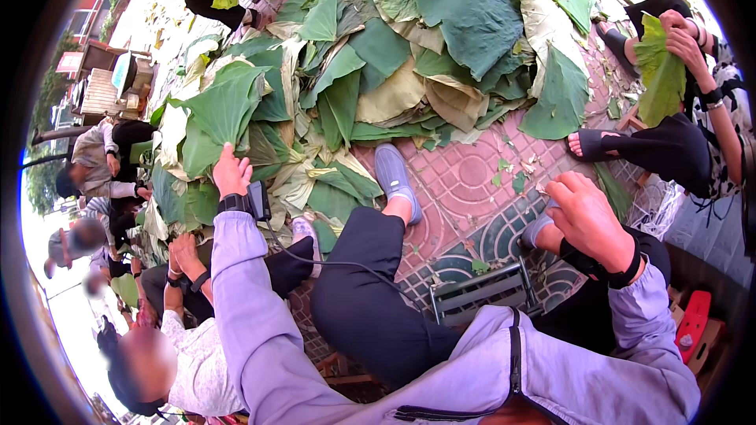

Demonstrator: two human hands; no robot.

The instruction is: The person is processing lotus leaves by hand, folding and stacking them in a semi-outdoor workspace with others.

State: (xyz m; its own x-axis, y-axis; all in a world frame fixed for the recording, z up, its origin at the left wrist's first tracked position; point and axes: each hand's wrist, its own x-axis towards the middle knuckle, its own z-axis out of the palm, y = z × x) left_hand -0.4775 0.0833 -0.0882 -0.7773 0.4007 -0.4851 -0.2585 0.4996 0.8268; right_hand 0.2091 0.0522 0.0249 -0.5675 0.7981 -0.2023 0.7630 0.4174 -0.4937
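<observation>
My left hand (232, 172) reaches forward at the near left edge of a heap of large lotus leaves. Its fingertips are at the lower edge of a broad green lotus leaf (221, 103); whether they pinch it is unclear. My right hand (582, 212) is raised on the right, over my shoe, with its fingers curled and a tiny pale scrap at the fingertips. The heap mixes green leaves with dry, tan lotus leaves (393, 94). A dark green leaf (466, 9) lies high on it.
A metal folding stool (484, 292) stands between my legs on patterned paving (455, 189) strewn with leaf scraps. Co-workers sit on both sides and across, some holding leaves. A co-worker's hands (186, 257) are close to my left forearm. A red object (694, 321) lies in a box at right.
</observation>
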